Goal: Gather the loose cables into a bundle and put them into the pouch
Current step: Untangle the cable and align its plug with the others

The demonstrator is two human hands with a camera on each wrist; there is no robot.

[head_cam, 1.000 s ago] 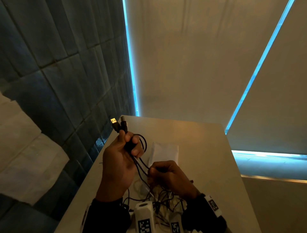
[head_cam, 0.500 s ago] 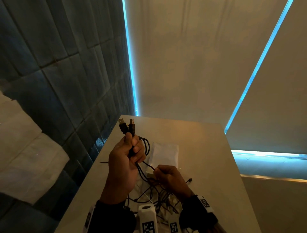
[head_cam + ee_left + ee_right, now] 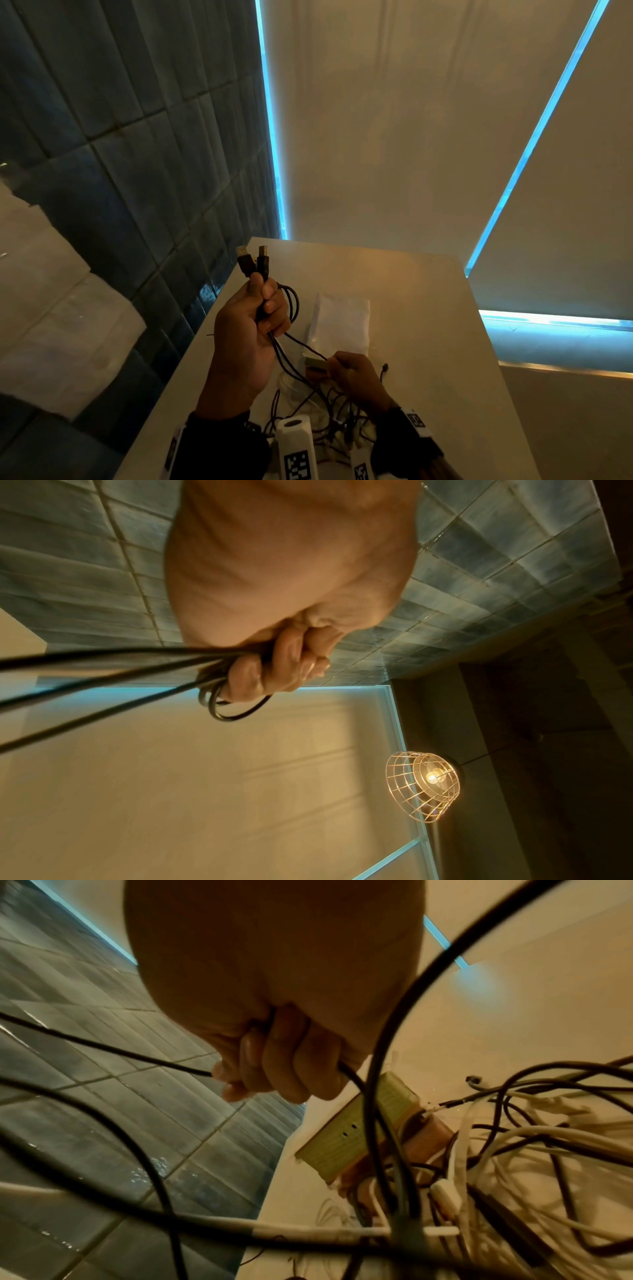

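My left hand [image 3: 263, 308] is raised above the table and grips a looped black cable [image 3: 293, 301]; its two USB plugs [image 3: 251, 260] stick up out of the fist. The same fist and loops [image 3: 236, 710] show in the left wrist view. My right hand [image 3: 346, 371] sits lower and to the right, curled round one black strand [image 3: 352, 1077] that runs up to the left hand. A tangle of black and white cables [image 3: 329, 421] lies on the table under both wrists. The white pouch [image 3: 340, 325] lies flat on the table beyond the hands.
The beige table [image 3: 428, 342] runs along a blue tiled wall [image 3: 120, 171] on the left. A small yellow-green box [image 3: 356, 1131] lies beside the tangle, near my right hand. A wire-cage lamp [image 3: 424, 785] hangs overhead.
The left hand has lifted higher with the looped cable and plugs. The right hand has slid lower and to the right along the black strand, drawing it out of the tangle.
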